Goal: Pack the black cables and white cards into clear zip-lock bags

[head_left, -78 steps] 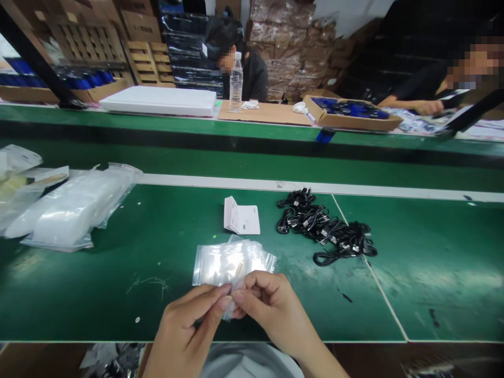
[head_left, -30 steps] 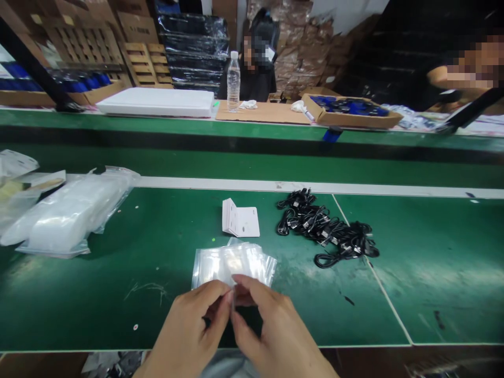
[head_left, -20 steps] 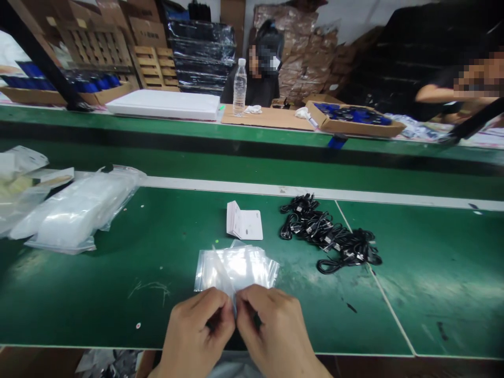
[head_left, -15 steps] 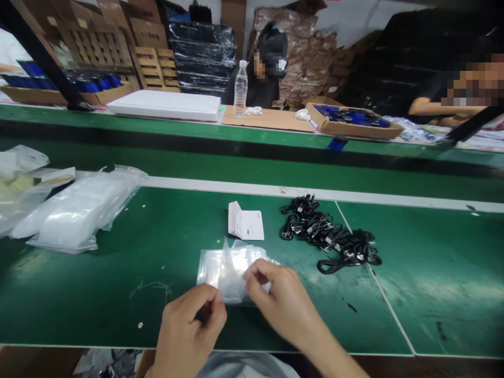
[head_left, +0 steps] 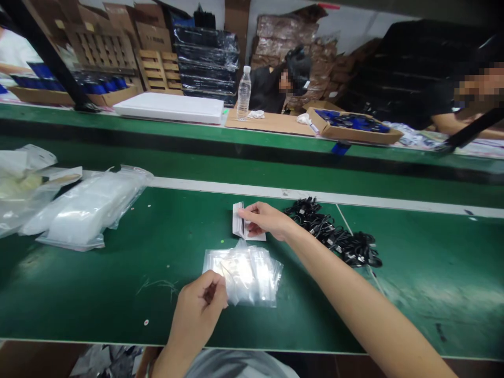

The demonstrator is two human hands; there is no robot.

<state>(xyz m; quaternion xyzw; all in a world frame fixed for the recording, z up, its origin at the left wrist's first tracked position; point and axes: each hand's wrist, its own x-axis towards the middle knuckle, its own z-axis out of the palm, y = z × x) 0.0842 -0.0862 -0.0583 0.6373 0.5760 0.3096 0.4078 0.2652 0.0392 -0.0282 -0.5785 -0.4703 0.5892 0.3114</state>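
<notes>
The left hand (head_left: 200,302) pinches a small clear bag (head_left: 236,270) on the bag pile (head_left: 262,278) near the front of the green table (head_left: 118,273), and the right hand (head_left: 263,219) grips the white cards (head_left: 237,220) behind it, where lifting just one needs a soft pinch.

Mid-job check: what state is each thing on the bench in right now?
Left hand: pinching a bag by its edge.
Right hand: fingers on the cards, grip unclear.
Pile: clear bags, loosely stacked, flat.
Cables: tangled heap, no hand on it.
Bottle: upright, capped.
</notes>
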